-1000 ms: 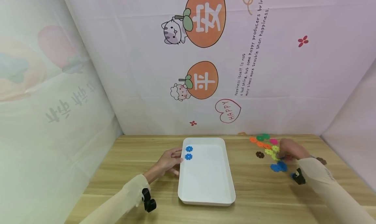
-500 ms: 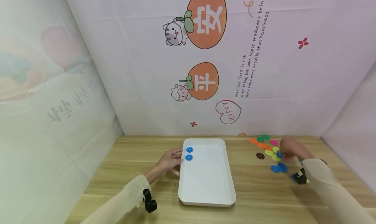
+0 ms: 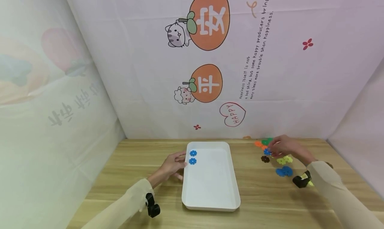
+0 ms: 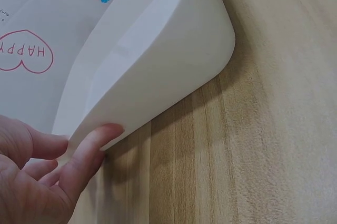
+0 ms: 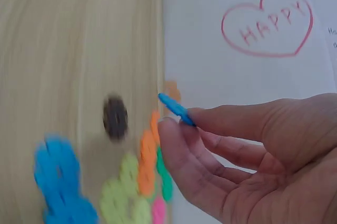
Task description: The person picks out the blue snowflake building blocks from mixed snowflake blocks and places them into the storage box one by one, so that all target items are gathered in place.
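Note:
A white rectangular tray (image 3: 210, 189) stands on the wooden table. My left hand (image 3: 171, 165) holds its left side, with fingertips at the rim and a digit (image 4: 108, 132) against the outer wall in the left wrist view. Inside the tray, two blue flower-shaped plastic discs (image 3: 192, 161) lie near the upper left corner. To the right, my right hand (image 3: 286, 147) pinches another blue flower disc (image 5: 176, 109) between thumb and fingertips, raised over the loose discs. Part of that pile is hidden beneath the hand.
Loose flower discs lie at the table's right: blue ones (image 3: 284, 171), yellow-green ones (image 3: 282, 160), a brown one (image 3: 265, 159), orange ones (image 3: 258, 144) and green ones (image 5: 164, 174). A printed white cloth (image 3: 150, 89) rises behind the table (image 3: 144, 149).
My right hand has lifted a blue flower disc from among the pile and moved left with it towards the tray. The left hand and tray have stayed in place.

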The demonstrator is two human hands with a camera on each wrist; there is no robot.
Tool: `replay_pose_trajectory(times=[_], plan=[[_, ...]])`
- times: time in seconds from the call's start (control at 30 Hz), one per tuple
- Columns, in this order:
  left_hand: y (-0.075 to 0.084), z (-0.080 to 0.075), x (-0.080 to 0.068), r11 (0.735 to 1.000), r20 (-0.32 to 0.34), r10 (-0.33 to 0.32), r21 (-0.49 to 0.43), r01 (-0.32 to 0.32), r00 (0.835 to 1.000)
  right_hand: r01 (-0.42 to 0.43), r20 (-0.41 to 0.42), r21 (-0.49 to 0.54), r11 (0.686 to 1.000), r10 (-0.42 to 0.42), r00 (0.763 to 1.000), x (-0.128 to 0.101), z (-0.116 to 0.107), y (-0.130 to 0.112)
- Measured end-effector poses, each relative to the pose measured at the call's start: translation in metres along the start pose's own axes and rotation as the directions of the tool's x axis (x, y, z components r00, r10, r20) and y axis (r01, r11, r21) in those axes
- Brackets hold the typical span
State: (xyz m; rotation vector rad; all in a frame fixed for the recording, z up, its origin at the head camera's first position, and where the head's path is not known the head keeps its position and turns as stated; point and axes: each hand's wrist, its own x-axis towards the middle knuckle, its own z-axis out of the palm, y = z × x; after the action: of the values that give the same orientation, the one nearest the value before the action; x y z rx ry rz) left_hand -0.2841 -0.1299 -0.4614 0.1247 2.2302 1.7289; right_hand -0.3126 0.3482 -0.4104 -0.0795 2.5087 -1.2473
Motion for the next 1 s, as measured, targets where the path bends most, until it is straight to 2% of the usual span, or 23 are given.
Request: replay_pose_trajectory(times=[0.27, 0.53, 0.73, 1.0], plan=[[-0.001, 0.0, 0.001, 1.0, 0.005, -0.002, -0.002, 0.002, 1.0, 0.032, 0.051, 0.149, 0.988, -0.04, 0.998, 0.009, 0.026, -0.023], [-0.002, 0.0, 0.001, 1.0, -0.001, -0.01, 0.001, 0.01, 1.0, 0.081, 0.108, 0.298, 0.951, -0.118, 0.987, 0.026, 0.049, -0.045], [-0.002, -0.001, 0.001, 1.0, -0.001, -0.007, 0.009, 0.007, 1.0, 0.114, 0.152, 0.32, 0.941, -0.169, 0.974, 0.031, 0.065, -0.069], [-0.001, -0.001, 0.001, 1.0, 0.004, 0.012, 0.008, -0.012, 1.0, 0.049, 0.173, 0.331, 0.942, -0.112, 0.979, 0.044, 0.086, -0.095]])
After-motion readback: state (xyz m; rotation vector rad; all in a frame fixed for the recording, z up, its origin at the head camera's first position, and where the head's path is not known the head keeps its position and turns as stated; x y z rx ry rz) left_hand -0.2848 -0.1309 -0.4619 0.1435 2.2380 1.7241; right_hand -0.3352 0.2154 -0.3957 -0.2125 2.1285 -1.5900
